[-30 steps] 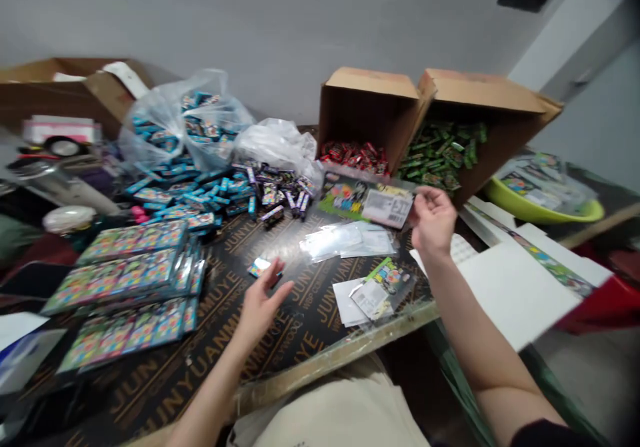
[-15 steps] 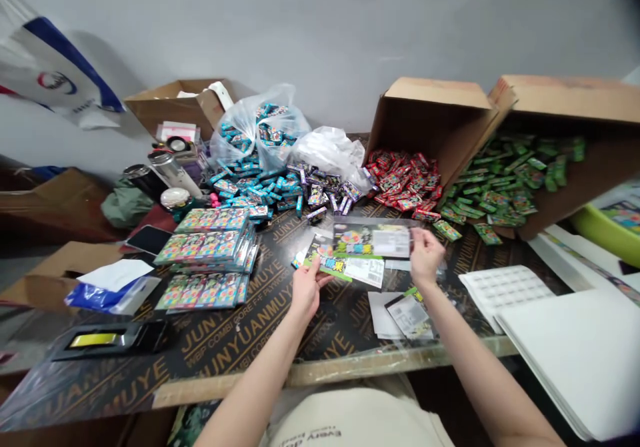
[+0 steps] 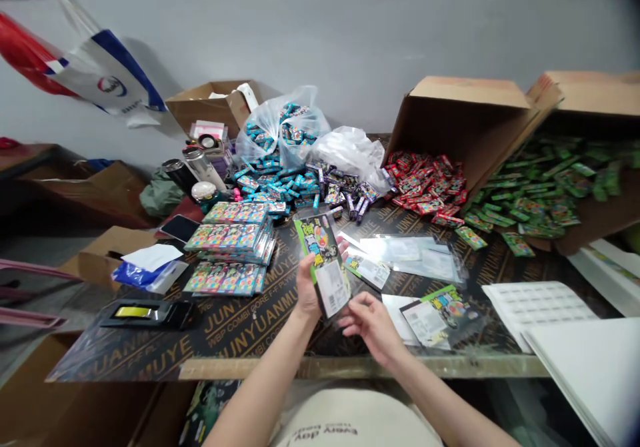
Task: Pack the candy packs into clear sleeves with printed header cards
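My left hand point(image 3: 307, 288) grips a clear plastic bag with a black-and-green printed card point(image 3: 330, 284) in it, tilted up over the table. At the bag's lower right edge, the fingers of my right hand point(image 3: 375, 327) are pinched together on the clear plastic. Just behind the bag lies a second printed card point(image 3: 373, 272). Several flat clear bags point(image 3: 425, 257) are spread to the right of it. Nearer the table's front edge, another bagged card point(image 3: 443, 315) rests partly over a white sheet point(image 3: 400, 314).
Stacked colourful packs point(image 3: 230, 237) stand at left, by a black tape dispenser point(image 3: 145, 314). Small blue packets point(image 3: 280, 184), purple packets point(image 3: 345, 187) and red packets point(image 3: 425, 184) lie at the back. Green packets point(image 3: 540, 187) spill from a cardboard box point(image 3: 600, 94). White sheets point(image 3: 590, 367) lie at right.
My right hand carried the bag leftward to my left hand, which picked up a printed card. The bag is now upright in my left hand, and my right hand has shifted to its lower edge.
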A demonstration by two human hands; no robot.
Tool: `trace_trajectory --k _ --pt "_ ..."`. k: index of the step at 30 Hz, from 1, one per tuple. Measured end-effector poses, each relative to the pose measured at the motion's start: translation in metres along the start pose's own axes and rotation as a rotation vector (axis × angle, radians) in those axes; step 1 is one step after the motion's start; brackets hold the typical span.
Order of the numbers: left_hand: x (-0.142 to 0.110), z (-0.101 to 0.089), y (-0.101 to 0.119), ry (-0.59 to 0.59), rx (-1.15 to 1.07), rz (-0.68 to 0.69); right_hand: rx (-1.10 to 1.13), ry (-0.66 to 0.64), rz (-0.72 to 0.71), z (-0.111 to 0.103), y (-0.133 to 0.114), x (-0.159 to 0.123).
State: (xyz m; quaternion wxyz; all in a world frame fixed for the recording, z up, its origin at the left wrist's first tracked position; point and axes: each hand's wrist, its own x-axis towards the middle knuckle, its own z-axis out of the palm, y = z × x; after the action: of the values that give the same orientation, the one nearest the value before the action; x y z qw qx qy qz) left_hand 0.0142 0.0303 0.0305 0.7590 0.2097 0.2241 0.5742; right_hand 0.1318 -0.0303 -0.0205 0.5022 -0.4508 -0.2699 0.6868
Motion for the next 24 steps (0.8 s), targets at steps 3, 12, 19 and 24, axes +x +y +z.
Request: trace_trajectory --k 3,12,19,24 --pt "-0.013 -0.004 0.016 -0.022 0.078 -0.037 -0.352 0.139 -0.298 0.000 -0.009 -0.001" --pt "-0.044 -0.016 -0.008 -0.170 0.502 -0.235 -0.926 0.006 -0.790 -0.006 -0.074 0.017" --pt "-0.049 -0.015 0.007 -0.205 0.522 -0.204 -1.208 -0.577 -0.721 -0.003 -0.092 0.013" --pt "-0.050 -0.022 0.006 -0.148 0.657 -0.280 -1.187 -0.536 -0.572 -0.005 -0.094 0.017"
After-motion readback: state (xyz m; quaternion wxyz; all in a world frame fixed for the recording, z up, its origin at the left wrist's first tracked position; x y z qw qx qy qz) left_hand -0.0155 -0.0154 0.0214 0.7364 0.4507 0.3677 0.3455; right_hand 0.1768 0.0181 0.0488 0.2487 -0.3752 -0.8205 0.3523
